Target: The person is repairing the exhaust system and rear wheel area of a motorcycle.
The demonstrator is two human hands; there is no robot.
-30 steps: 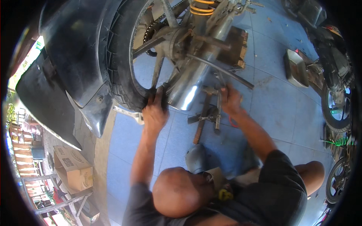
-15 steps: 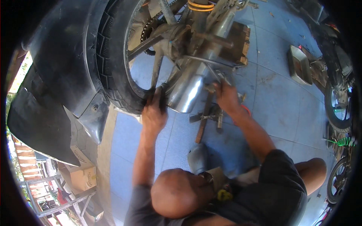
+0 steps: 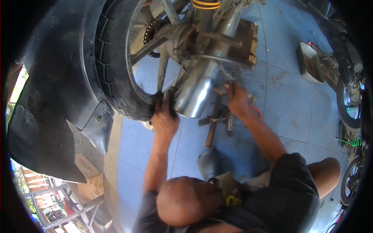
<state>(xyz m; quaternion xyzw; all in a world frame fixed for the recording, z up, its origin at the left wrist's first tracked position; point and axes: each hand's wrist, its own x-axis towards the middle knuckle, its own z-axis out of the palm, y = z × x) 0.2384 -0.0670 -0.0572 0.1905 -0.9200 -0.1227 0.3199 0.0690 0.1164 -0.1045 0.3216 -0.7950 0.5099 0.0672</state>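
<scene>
At the lower rim of a motorcycle wheel, my left hand has its darkened fingers closed around the edge of the black tyre. Its fingertips are partly lost in shadow. Just right of it the shiny exhaust muffler slants upward. My right hand, closed, grips a thin metal rod that reaches up beside the muffler; the rod's far end is blurred among the parts near the axle. Above the hands are the hub, the spokes and a chain sprocket.
A large black fender panel fills the left. Below the muffler a metal-and-wood stand and a grey rounded object are on the tiled floor. A metal tray and another motorcycle stand right. Cardboard box lies lower left.
The view has shifted slightly. My left hand sits a little further right, still on the tyre. My right hand has moved slightly right and down, still gripping the rod.
</scene>
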